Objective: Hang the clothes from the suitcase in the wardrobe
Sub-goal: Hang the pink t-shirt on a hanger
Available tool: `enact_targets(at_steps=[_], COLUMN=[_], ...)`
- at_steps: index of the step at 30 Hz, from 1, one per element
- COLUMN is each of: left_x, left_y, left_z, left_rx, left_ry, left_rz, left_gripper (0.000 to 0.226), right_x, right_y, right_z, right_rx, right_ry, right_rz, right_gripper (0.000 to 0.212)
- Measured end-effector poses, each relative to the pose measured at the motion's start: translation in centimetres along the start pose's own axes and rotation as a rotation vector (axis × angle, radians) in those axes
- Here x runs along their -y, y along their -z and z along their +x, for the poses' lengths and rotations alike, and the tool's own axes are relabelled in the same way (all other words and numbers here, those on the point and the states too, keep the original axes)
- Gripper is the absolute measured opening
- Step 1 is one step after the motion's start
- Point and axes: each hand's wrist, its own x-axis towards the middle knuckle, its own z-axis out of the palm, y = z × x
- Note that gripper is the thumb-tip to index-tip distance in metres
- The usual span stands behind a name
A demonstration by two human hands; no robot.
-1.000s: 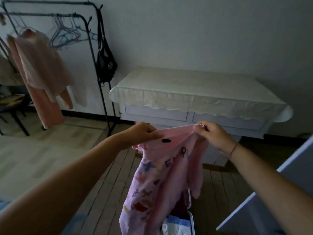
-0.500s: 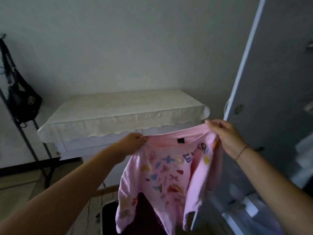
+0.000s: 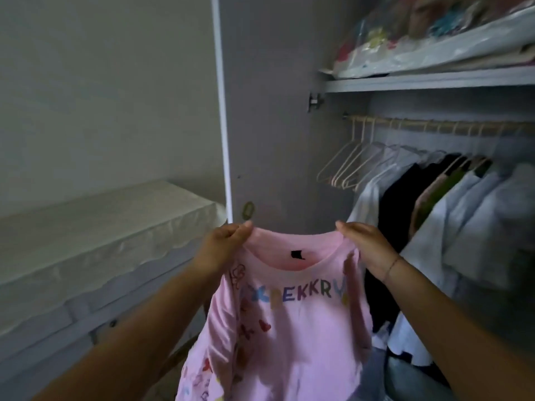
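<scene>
Both hands hold a pink T-shirt (image 3: 289, 328) up by its neckline, in front of the open wardrobe (image 3: 341, 134). Left hand (image 3: 224, 244): fingers and thumb are curled together, pinching the fabric at the left end of the collar. Right hand (image 3: 367, 247): fingers lie over the right end of the collar and grip it; the thumb is hidden behind the cloth. A thin bracelet (image 3: 392, 264) circles the right wrist. The shirt hangs between the hands with its front toward the camera, showing a black label inside the neck, a row of coloured letters across the chest and small coloured figures below; its lower part runs out of view. Behind it stands the wardrobe door (image 3: 269, 111), swung open. To the right, a pale rail (image 3: 434, 124) carries several bare hangers (image 3: 344, 166) at its left end and, beside them, hung garments (image 3: 463, 204) in white, black and tan. Above the rail, a shelf (image 3: 428, 79) bears plastic-wrapped items (image 3: 419, 39). At left, near the wall, stands a table (image 3: 139, 287) covered by a pale cloth (image 3: 101, 227).
</scene>
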Motion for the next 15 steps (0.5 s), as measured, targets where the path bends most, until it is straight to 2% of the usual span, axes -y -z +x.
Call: enact_targets(at_steps=[4, 8, 13, 15], left_x=[0.4, 0.8, 0.9, 1.1], left_y=[-5.9, -11.6, -15.4, -16.3], left_z=[5.8, 10.9, 16.1, 18.0], left_rx=[0.092, 0.208, 0.328, 0.352], left_ry=[0.019, 0.042, 0.070, 0.079], left_rz=[-0.054, -0.103, -0.129, -0.147], left_gripper=[0.035, 0.033, 0.031, 0.032], right_x=[0.5, 2.4, 5.7, 6.5], right_y=[4.0, 6.7, 7.9, 7.8], right_z=[7.2, 15.6, 25.6, 28.3], right_rx=[-0.084, -0.149, -0.253, -0.262], right_ry=[0.018, 0.065, 0.042, 0.037], right_rz=[0.033, 0.188, 0.322, 0.354], right_gripper=[0.016, 0.030, 0.025, 0.033])
